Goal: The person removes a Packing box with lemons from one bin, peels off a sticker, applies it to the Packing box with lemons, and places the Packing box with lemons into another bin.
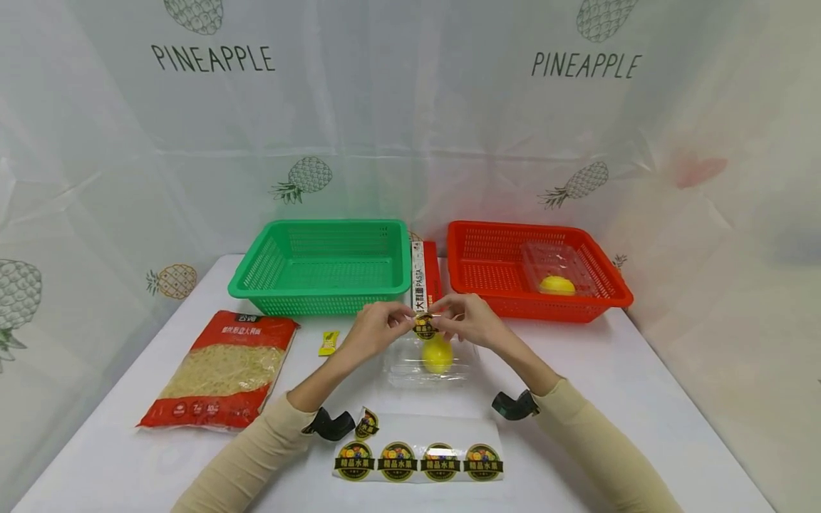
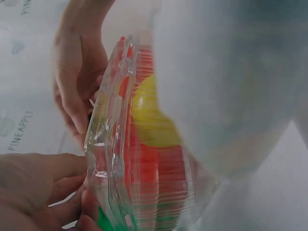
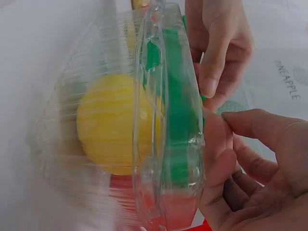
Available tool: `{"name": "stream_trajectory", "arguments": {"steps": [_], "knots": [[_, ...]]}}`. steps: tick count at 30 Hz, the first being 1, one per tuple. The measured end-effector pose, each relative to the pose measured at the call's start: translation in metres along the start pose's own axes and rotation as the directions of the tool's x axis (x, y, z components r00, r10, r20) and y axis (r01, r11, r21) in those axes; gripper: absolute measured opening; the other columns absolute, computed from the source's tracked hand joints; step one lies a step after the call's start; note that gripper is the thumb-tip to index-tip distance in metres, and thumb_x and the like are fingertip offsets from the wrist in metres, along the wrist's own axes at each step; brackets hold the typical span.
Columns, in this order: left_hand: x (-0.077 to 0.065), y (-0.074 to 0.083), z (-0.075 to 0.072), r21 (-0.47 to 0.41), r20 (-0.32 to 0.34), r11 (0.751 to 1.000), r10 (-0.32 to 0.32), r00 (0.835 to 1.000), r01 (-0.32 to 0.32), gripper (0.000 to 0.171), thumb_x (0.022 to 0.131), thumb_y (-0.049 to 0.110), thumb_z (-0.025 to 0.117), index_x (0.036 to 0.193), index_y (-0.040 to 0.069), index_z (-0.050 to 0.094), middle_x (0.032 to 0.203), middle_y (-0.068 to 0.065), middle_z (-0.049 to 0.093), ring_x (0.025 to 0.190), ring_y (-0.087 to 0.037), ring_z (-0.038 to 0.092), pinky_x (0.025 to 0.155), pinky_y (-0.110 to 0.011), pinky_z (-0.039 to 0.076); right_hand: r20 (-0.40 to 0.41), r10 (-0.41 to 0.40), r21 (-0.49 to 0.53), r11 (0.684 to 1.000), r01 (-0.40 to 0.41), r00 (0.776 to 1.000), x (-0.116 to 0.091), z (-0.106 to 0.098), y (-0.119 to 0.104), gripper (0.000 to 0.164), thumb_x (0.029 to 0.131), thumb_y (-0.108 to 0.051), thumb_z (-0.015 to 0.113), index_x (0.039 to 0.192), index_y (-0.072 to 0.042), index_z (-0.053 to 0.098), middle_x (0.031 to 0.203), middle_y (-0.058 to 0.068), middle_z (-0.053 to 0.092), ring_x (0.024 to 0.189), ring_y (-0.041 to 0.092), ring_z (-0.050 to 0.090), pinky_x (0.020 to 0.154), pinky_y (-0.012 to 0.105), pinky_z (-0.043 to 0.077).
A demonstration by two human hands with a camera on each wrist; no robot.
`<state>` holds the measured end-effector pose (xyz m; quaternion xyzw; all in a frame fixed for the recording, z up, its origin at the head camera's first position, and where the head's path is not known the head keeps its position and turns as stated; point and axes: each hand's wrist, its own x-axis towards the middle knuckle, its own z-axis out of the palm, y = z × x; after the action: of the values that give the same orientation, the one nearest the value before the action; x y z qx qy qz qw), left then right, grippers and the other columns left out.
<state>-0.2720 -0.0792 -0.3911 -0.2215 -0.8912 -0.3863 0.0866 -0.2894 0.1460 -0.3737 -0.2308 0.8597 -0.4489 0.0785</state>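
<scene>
Both hands meet over a clear plastic clamshell box [image 1: 400,369] at the middle of the table. My left hand [image 1: 377,329] pinches the left edge of a round black and gold fruit sticker [image 1: 424,327], while my right hand [image 1: 473,322] pinches its right edge. The sticker lies over the far side of the box in the head view. Inside the box sits a yellow round fruit [image 1: 437,355], also visible through the ribbed plastic in the right wrist view. From the wrist cameras, the box wall [image 2: 113,144] hides most of the sticker.
A sticker sheet [image 1: 442,427] lies in front, one sticker [image 1: 367,425] curling up. Behind stand a green basket [image 1: 321,303], a red pasta box [image 1: 431,271] and a red basket [image 1: 513,306] holding another boxed fruit [image 1: 556,285]. Left are a pasta bag [image 1: 224,370] and a yellow packet [image 1: 328,343].
</scene>
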Motion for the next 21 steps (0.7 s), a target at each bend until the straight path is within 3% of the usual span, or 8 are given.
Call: {"name": "stream_trajectory", "arguments": {"steps": [6, 10, 14, 21], "knots": [[-0.0003, 0.0062, 0.0029, 0.014, 0.02, 1.0, 0.022, 1.0, -0.023, 0.018, 0.088, 0.02, 0.072, 0.104, 0.012, 0.074, 0.082, 0.001, 0.075, 0.062, -0.006, 0.055, 0.061, -0.021, 0.041, 0.017, 0.043, 0.065, 0.997, -0.044, 0.999, -0.0031, -0.0034, 0.0049, 0.023, 0.091, -0.019, 0.07, 0.111, -0.008, 0.071, 0.08, 0.011, 0.072, 0.075, 0.043, 0.069, 0.053, 0.024, 0.051], [-0.0009, 0.0052, 0.0051, -0.012, 0.034, 0.999, 0.037, 0.999, -0.037, 0.014, 0.088, 0.015, 0.071, 0.102, 0.014, 0.074, 0.083, -0.001, 0.077, 0.066, -0.006, 0.058, 0.063, -0.019, 0.044, 0.032, 0.045, 0.066, 0.997, -0.047, 0.998, -0.0044, -0.0049, 0.0067, 0.022, 0.091, -0.019, 0.07, 0.109, -0.007, 0.072, 0.082, 0.016, 0.073, 0.074, 0.044, 0.069, 0.051, 0.03, 0.052], [-0.0015, 0.0039, 0.0065, -0.023, 0.046, 0.999, 0.047, 0.998, -0.046, 0.013, 0.088, 0.011, 0.071, 0.1, 0.013, 0.074, 0.083, -0.001, 0.076, 0.068, -0.008, 0.061, 0.062, -0.019, 0.046, 0.034, 0.057, 0.023, 0.998, -0.058, 0.998, -0.0067, -0.0053, 0.0054, 0.019, 0.09, -0.018, 0.071, 0.106, -0.008, 0.074, 0.081, 0.017, 0.073, 0.071, 0.046, 0.068, 0.048, 0.033, 0.051], [-0.0005, 0.003, 0.0075, 0.045, 0.062, 0.997, 0.053, 0.997, -0.056, 0.012, 0.086, 0.011, 0.069, 0.096, 0.012, 0.077, 0.077, 0.004, 0.073, 0.066, -0.008, 0.056, 0.066, -0.021, 0.04, 0.022, 0.016, -0.092, 0.996, -0.014, 1.0, -0.0093, -0.0029, 0.0025, 0.019, 0.09, -0.018, 0.071, 0.104, -0.007, 0.075, 0.078, 0.01, 0.074, 0.065, 0.04, 0.069, 0.044, 0.02, 0.044]]}}
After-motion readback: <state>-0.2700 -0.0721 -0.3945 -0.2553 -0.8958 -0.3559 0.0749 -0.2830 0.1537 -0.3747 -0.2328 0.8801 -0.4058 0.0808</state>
